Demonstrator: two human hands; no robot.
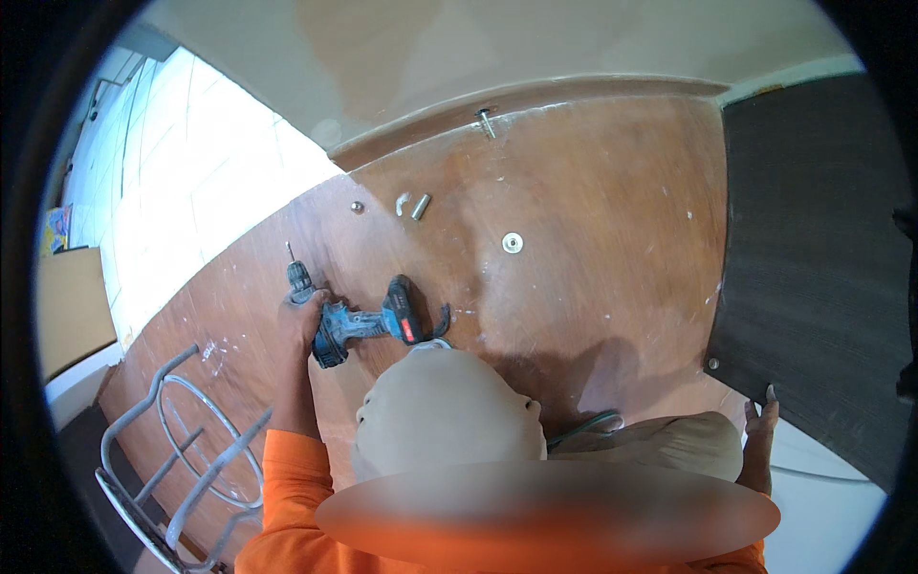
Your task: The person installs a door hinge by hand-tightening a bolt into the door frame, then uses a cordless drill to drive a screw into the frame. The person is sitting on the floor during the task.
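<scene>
In my left hand point(306, 311) is a blue and black cordless drill point(354, 323), lying on its side with its bit toward the far left. The fingers wrap its body just behind the chuck. At the lower right, my right hand point(762, 421) grips the near edge of a dark wood-grain panel point(813, 249); part of the hand is hidden beneath it. A small round metal fitting point(712, 364) sits at the panel's near left corner. Between the hands, a round metal disc point(513, 243) lies on the reddish-brown wooden surface point(602, 210).
Beyond the drill lie a short metal cylinder point(421, 207) and a small round knob point(358, 207). A bolt point(486, 124) is by the wall's base. A grey metal stool frame point(186, 450) stands left, near a cardboard box point(76, 311). My khaki-clad knee point(449, 411) is close to the drill.
</scene>
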